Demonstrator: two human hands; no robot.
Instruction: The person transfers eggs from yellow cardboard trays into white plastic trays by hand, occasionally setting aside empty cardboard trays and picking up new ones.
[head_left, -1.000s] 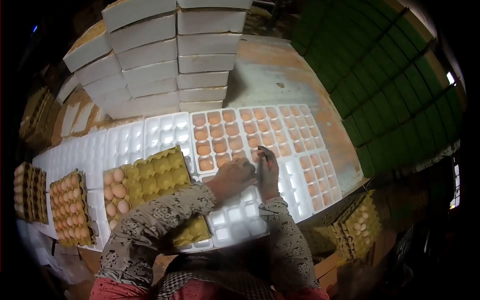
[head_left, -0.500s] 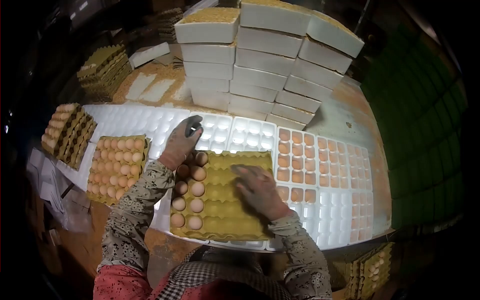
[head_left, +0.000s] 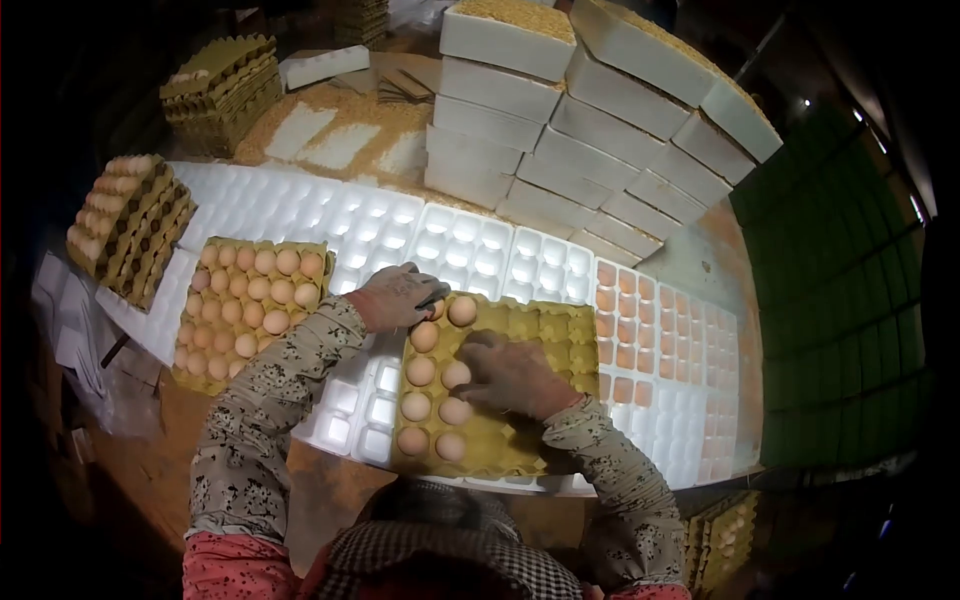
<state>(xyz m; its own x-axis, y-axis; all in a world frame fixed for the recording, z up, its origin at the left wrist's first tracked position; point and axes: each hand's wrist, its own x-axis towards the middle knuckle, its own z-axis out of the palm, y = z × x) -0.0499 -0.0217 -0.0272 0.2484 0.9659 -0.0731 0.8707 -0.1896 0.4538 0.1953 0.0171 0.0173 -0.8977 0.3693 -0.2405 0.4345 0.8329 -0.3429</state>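
Note:
A pulp egg tray (head_left: 520,455) lies before me on the white foam trays. Brown eggs (head_left: 415,406) stand in two columns along its left side. At the tray's upper left corner, my gloved left hand (head_left: 395,298) has its fingers closed over an egg (head_left: 436,309), which shows only in part. My gloved right hand (head_left: 515,378) reaches over the tray's middle, its fingers curled down against an egg (head_left: 456,375) of the second column. Those fingers cover part of that column, so what lies beneath them is hidden.
Left stands another pulp tray full of eggs (head_left: 245,300), with a tilted stack of egg trays (head_left: 130,230) beyond. White foam trays (head_left: 380,215) line the table; several at right hold eggs (head_left: 640,320). Foam boxes (head_left: 570,160) are piled at the back. A green curtain (head_left: 830,270) hangs right.
My view has turned, shifting the scene rightward. My left hand has come down from above the foam trays onto the egg tray's corner. My right hand has moved left across the tray to the eggs.

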